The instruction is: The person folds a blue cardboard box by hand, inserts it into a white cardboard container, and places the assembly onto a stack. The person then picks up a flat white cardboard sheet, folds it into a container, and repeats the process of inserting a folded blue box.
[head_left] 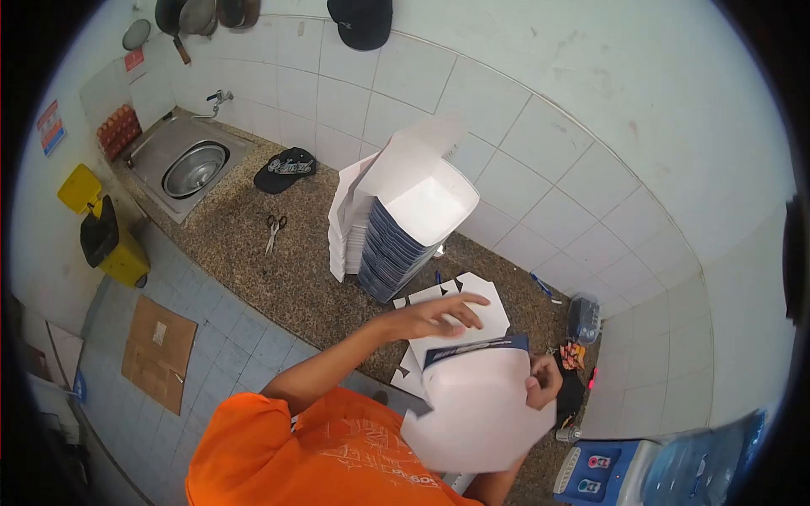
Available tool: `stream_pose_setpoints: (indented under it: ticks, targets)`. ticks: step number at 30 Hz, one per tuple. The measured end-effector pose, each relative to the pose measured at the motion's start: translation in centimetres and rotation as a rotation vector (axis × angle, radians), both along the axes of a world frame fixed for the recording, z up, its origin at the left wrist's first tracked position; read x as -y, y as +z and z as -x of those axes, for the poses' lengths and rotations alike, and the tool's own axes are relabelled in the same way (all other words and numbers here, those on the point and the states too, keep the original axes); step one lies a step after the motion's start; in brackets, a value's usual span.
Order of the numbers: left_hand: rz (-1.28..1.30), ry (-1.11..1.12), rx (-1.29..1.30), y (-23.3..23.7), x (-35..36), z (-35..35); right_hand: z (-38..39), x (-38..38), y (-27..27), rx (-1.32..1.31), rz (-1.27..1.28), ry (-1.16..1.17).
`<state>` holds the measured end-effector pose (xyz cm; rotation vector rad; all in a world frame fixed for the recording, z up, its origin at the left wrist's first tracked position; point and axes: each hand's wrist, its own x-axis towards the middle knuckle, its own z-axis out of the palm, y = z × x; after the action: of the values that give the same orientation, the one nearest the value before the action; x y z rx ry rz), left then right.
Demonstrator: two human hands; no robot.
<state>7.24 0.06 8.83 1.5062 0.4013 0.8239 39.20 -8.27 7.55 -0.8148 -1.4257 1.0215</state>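
My right hand [544,384] has its fingers curled round the right edge of a partly folded paper box [477,409]. White inside faces up, and a dark blue printed side shows along its far edge. My left hand [434,319] is open, fingers spread, just beyond the box and above flat white card blanks [483,314] on the counter. Beyond that hand rises a tall stack of nested paper boxes [396,249], navy outside and white inside. Leaning against its left side are more white card pieces [344,223].
On the granite counter [291,282] lie scissors [273,234], a black cap [285,170] and a blue pen [542,285]. A steel sink [196,169] is at the far left. A water dispenser [601,472] stands at lower right, a yellow bin [125,253] on the floor at left.
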Motion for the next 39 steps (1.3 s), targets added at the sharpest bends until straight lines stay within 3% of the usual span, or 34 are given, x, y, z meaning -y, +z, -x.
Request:
stream_pose_setpoints:
  ticks: [1, 3, 5, 7, 8, 9, 11, 12, 13, 14, 15, 16, 17, 18, 21, 23, 24, 25, 27, 28, 29, 30, 31, 32, 33, 35, 37, 39]
  targets:
    - [0.003, -0.007, -0.002, -1.9, 0.1, -0.6, 1.1, -0.8, 1.3, -0.117, 0.004, 0.173]
    - [0.608, -0.507, -0.129, -7.6, 1.0, -2.7, 1.0, -3.3, 1.5, 0.032, 0.044, 0.285]
    - [0.804, -0.367, 0.092, -5.6, 4.7, -2.6, 0.6, -4.1, 1.1, 0.120, 0.027, 0.376]
    - [0.732, -0.281, 0.128, -5.1, 5.9, -1.9, 1.2, -3.5, -1.0, -0.552, 0.560, 0.154]
    - [0.665, -0.185, 0.181, -5.2, 6.3, -1.5, 2.6, -2.4, -5.4, -0.357, 0.066, -0.038]
    - [0.658, -0.179, 0.190, -5.5, 6.5, -1.4, 3.1, -1.2, -6.1, -0.350, 0.062, -0.027]
    - [0.095, 0.451, 0.046, -6.4, 6.2, -1.5, 3.6, -0.4, -5.7, -0.569, 0.364, -0.192]
    - [0.030, 0.466, -0.027, -6.8, 6.0, -1.3, 4.7, -0.2, -5.4, -0.557, 0.365, -0.181]
    - [0.030, 0.474, -0.025, -6.5, 6.0, -1.3, 6.1, 0.1, -5.2, -0.062, 0.296, -0.445]
    - [0.221, 0.289, 0.034, -6.1, 6.1, -1.2, 7.0, 0.1, -5.1, 0.432, 0.208, -0.694]
    - [0.412, 0.098, 0.089, -5.9, 6.3, -1.0, 7.2, -0.2, -5.0, 0.426, 0.211, -0.697]
    - [0.801, 0.018, 0.214, -7.2, 6.0, -1.5, 7.0, -0.7, -4.8, 0.351, 0.278, -0.607]
    - [0.797, 0.014, 0.214, -7.7, 6.1, -2.1, 6.3, -1.4, -4.7, 0.280, 0.339, -0.514]
    - [0.806, -0.026, 0.302, -5.7, 6.7, -2.9, 1.7, -3.1, -13.8, -0.238, 0.476, -0.234]
    - [0.608, -0.061, 0.351, -3.8, 6.5, -3.7, -0.4, -4.9, -20.4, -0.186, 0.367, -0.199]
    - [0.279, 0.115, 0.147, -0.2, 6.7, -2.4, 3.0, -4.9, -8.8, -0.314, 0.420, -0.248]
    - [-0.101, 0.277, 0.097, 0.4, 5.8, -2.2, 6.5, -4.3, -3.3, -0.440, 0.472, -0.288]
    - [-0.484, 0.435, 0.046, 1.1, 4.9, -2.0, 6.3, -4.3, -3.1, -0.466, 0.617, -0.193]
    - [-0.549, 0.463, 0.100, 2.6, 3.7, -1.3, 7.5, -5.8, -5.6, -0.305, 0.548, 0.049]
    - [-0.607, 0.496, 0.157, 3.4, 3.1, -0.9, 6.8, -6.6, -6.0, -0.312, 0.545, 0.046]
    - [-0.606, 0.489, 0.155, 4.3, 2.6, -0.2, 8.5, -7.6, -1.1, -0.036, 0.404, 0.023]
    - [-0.730, 0.579, -0.023, 5.3, 2.2, 0.9, 10.2, -9.1, 3.4, 0.237, 0.261, -0.001]
    - [-0.855, 0.664, -0.204, 6.1, 1.7, 2.1, 11.6, -11.2, 6.7, 0.291, 0.121, 0.026]
    - [-0.910, 0.789, -0.373, 6.4, 1.1, 3.2, 10.6, -16.1, 3.8, 0.253, 0.039, -0.118]
    - [-0.963, 0.913, -0.544, 6.4, 0.6, 4.3, 11.6, -18.1, 8.7, 0.786, -0.082, -0.067]
    - [-0.943, 0.902, -0.654, 4.2, -1.4, 6.3, 13.7, -26.1, 9.1, 0.895, -0.675, -0.200]
    - [-0.924, 0.890, -0.765, 2.8, -2.4, 6.3, 18.5, -26.9, 16.1, 0.951, -0.140, -0.045]
    - [-0.911, 1.121, -0.462, 2.3, -2.3, 5.5, 19.9, -30.8, 15.0, 0.970, -0.269, 0.137]
